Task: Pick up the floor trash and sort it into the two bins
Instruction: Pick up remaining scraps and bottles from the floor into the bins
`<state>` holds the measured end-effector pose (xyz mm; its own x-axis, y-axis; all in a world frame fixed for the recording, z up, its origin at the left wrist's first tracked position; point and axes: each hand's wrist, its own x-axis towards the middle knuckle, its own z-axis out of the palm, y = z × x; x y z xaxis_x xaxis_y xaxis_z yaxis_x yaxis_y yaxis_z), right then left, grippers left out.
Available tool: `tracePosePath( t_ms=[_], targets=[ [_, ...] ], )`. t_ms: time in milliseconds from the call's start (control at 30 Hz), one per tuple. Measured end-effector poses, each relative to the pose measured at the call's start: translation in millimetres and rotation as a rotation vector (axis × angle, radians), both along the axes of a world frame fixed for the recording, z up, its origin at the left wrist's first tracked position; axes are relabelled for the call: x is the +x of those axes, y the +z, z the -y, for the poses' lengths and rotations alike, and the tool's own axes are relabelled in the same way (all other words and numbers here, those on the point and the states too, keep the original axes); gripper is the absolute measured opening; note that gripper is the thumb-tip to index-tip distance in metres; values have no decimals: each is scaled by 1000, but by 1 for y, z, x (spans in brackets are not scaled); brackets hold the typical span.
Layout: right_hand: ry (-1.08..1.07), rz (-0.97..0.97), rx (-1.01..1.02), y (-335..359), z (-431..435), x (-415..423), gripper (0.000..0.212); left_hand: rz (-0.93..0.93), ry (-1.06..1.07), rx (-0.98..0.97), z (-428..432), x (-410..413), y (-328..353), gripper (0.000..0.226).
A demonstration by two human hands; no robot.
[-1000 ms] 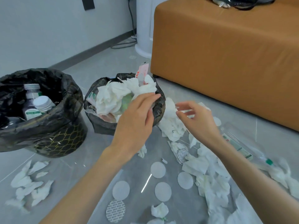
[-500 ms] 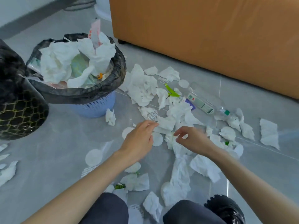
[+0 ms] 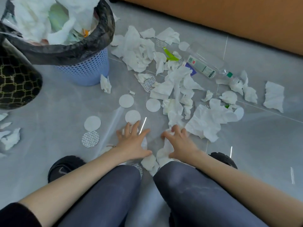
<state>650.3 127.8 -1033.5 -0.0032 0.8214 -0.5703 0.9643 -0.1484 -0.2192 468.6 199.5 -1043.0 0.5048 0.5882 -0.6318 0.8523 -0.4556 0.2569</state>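
**Both hands down among the floor trash**

Seen from the head camera, the person crouched over a grey tiled floor (image 3: 262, 153), knees in dark leggings at the near edge. The left hand (image 3: 132, 144) lay low over the floor with its fingers straight and spread apart, the tips at the near edge of a white round paper disc (image 3: 132, 116). The right hand (image 3: 181, 143) sat just beside it, fingers bent and apart, with their tips on a crumpled white tissue strip (image 3: 161, 157). Whether they had closed on it could not be told.

Scattered torn white tissues (image 3: 139, 51) covered the floor beyond the hands and out to the right. A clear plastic bottle with a green-and-white label (image 3: 202, 66) lay on its side among them at the far right.

At the far left stood a blue perforated plastic bin with a black liner (image 3: 85, 71), heaped with white tissue. A black bin with a gold lattice pattern (image 3: 18, 82) stood just to its left. An orange sofa (image 3: 229, 13) ran along the far side.
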Motion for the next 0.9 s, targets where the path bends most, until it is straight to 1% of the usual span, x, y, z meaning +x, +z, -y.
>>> tracePosePath(
  t_ms=[100,133,200,267,300,333,367,433,467,533,567,600,700,733,767,833,900],
  targets=[
    [-3,-60,46,-7,3,1,28,-8,11,-21,10,-7,2,97],
    [-11,-66,51,-7,3,3,23,-15,23,-37,13,-11,2,103],
    [-92,-84,125,-4,1,3,19,-32,47,-66,20,-20,1,113],
    [-268,-174,241,8,-6,-2,17,-41,70,-95,23,-29,-1,121],
    [-333,-230,281,14,-10,-7,16,-45,76,-103,25,-33,-1,124],
    [-354,-276,276,19,-13,-15,15,-57,74,-100,27,-38,0,125],
    [-331,-298,242,22,-14,-20,16,-73,64,-90,29,-39,1,123],
    [-220,-298,125,20,-10,-38,24,-96,74,-67,33,-48,2,118],
    [-164,-286,66,17,-6,-46,32,-95,96,-59,34,-51,1,115],
    [-68,-249,-50,5,7,-61,56,-76,155,-21,38,-60,-6,112],
    [-27,-207,-83,0,13,-67,67,-62,174,16,40,-63,-9,110],
    [19,-155,-81,-5,20,-73,72,-47,188,61,41,-66,-12,109],
    [187,61,128,-15,30,-84,70,16,191,129,41,-69,-13,106],
    [208,93,176,-17,29,-84,70,48,198,125,39,-70,-12,103],
    [205,64,165,-19,26,-81,66,85,210,120,36,-69,-11,98],
    [173,-27,104,-18,18,-76,51,168,256,109,30,-69,-10,86],
    [136,-43,132,-17,10,-71,43,241,318,91,25,-68,-11,81]
  ],
)
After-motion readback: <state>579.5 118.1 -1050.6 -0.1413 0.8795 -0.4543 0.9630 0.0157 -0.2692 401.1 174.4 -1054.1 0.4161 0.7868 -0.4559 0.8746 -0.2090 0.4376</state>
